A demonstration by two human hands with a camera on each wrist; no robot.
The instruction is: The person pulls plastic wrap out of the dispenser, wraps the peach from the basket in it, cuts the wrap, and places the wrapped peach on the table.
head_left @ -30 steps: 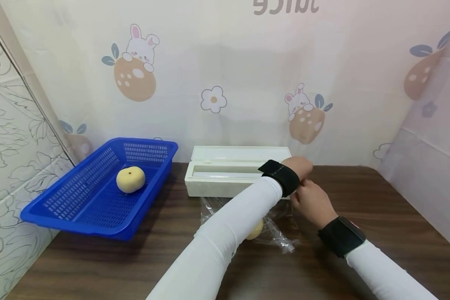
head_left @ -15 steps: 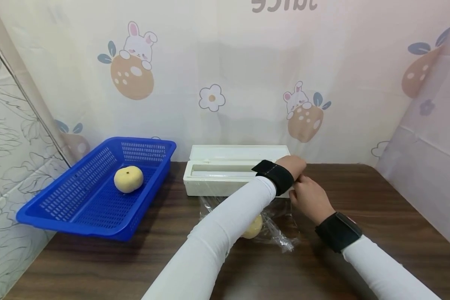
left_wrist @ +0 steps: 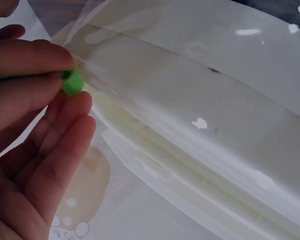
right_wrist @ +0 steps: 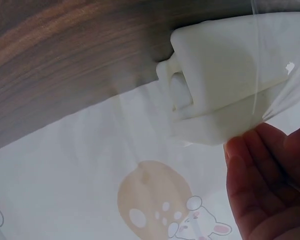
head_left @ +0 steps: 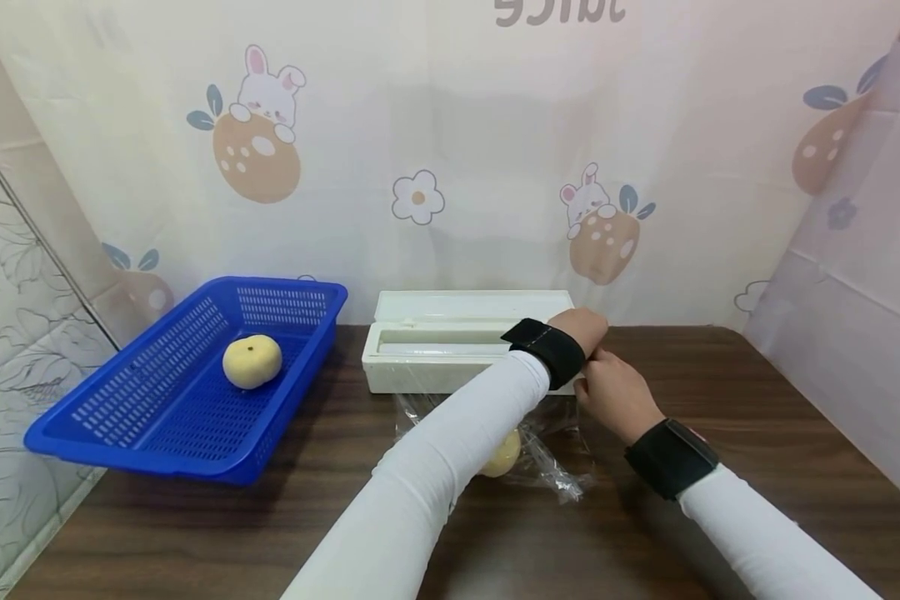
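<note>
Left grip (head_left: 581, 327) pinches green tab (left_wrist: 73, 82) at box (head_left: 412, 377) edge — tabletop (head_left: 742, 400) rightward — whether right grip (head_left: 619, 396) holds, unclear.

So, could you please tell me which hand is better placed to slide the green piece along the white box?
Probably the left hand: it holds the green piece in its fingers, right by the white box. The right hand is at the box's end, perhaps better suited to steadying.
</note>
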